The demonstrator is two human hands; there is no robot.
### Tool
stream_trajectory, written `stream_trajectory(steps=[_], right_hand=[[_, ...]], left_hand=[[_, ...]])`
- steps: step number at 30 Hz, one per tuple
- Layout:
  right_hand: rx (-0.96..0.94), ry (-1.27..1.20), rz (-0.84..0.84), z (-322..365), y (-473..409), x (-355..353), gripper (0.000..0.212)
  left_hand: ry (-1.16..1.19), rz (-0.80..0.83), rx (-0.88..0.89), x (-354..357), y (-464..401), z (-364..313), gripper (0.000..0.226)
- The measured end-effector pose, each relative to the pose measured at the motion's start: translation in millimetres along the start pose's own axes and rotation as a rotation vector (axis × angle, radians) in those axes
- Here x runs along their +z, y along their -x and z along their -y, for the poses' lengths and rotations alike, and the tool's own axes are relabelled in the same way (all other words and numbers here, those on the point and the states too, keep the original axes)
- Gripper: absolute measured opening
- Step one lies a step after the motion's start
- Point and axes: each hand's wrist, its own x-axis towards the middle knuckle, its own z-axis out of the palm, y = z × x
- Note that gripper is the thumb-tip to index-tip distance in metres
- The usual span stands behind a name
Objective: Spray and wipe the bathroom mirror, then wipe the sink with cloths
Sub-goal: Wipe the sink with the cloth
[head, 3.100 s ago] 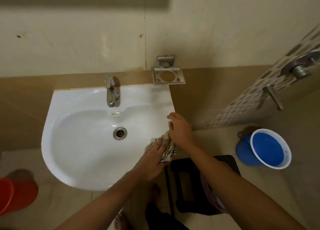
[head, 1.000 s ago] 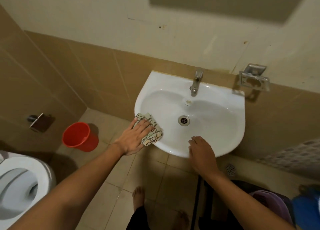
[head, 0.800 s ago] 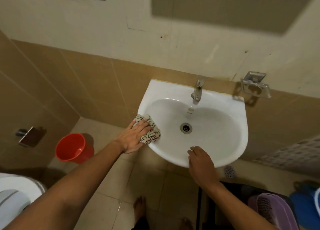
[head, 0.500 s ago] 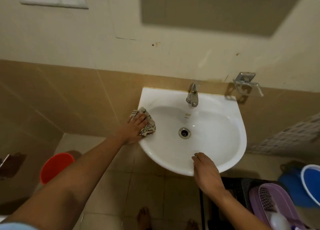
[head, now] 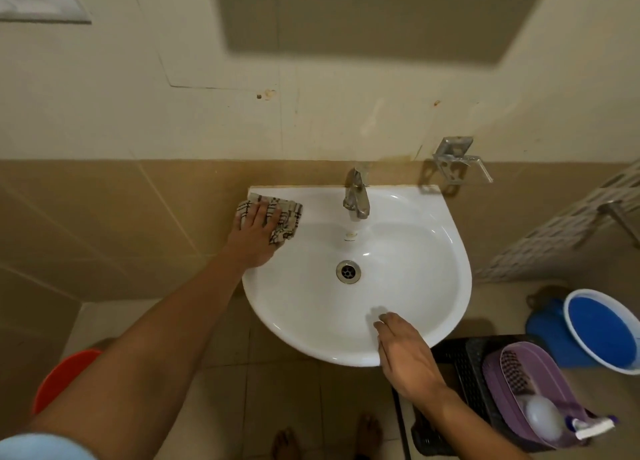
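While the checked cloth (head: 282,219) lies on the back-left corner of the sink (head: 415,251), just left of the tap (head: 356,196), the left hand (head: 254,232) presses it flat with straight fingers. At the sink's front rim the right hand (head: 403,348) rests with relaxed fingers, holding nothing. Judging by this, the sink wipe is under way: the rim corner is being covered, while the mirror cannot be judged here. Right of the sink stands a blue bucket (head: 602,331).

White wall-mounted sink (head: 415,286), basin bare, drain at centre. Checked beige cloth (head: 287,217) bunched flat on the sink's back-left rim, left of the tap.
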Motion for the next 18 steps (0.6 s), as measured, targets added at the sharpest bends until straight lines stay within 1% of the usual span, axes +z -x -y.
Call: stream_trajectory(steps=[3, 5, 7, 9, 11, 14, 18], right_hand=[[-0.044, -0.008, 0.004, -3, -3, -2, 0.034], [-0.072, -0.017, 0.018, -8, -5, -2, 0.034], [-0.101, -0.024, 0.030, -14, -8, 0, 0.030], [-0.136, -0.038, 0.045, -20, -12, 0, 0.025], [-0.162, -0.059, 0.066, -26, -15, -1, 0.027], [-0.183, -0.114, 0.085, -36, -19, -2, 0.029], [-0.186, -0.171, 0.106, -57, -22, -7, 0.028]], left_hand=[[-0.036, 0.018, 0.056, 7, 29, -1, 0.078], [-0.107, 0.061, 0.102, 10, 55, -8, 0.085], [-0.231, 0.164, 0.117, 10, 75, -17, 0.074], [-0.265, 0.274, 0.108, 6, 86, -29, 0.068], [-0.263, 0.368, 0.097, 0, 96, -44, 0.068], [-0.210, 0.467, 0.086, -6, 113, -72, 0.068], [-0.027, 0.504, 0.061, -4, 139, -126, 0.066]])
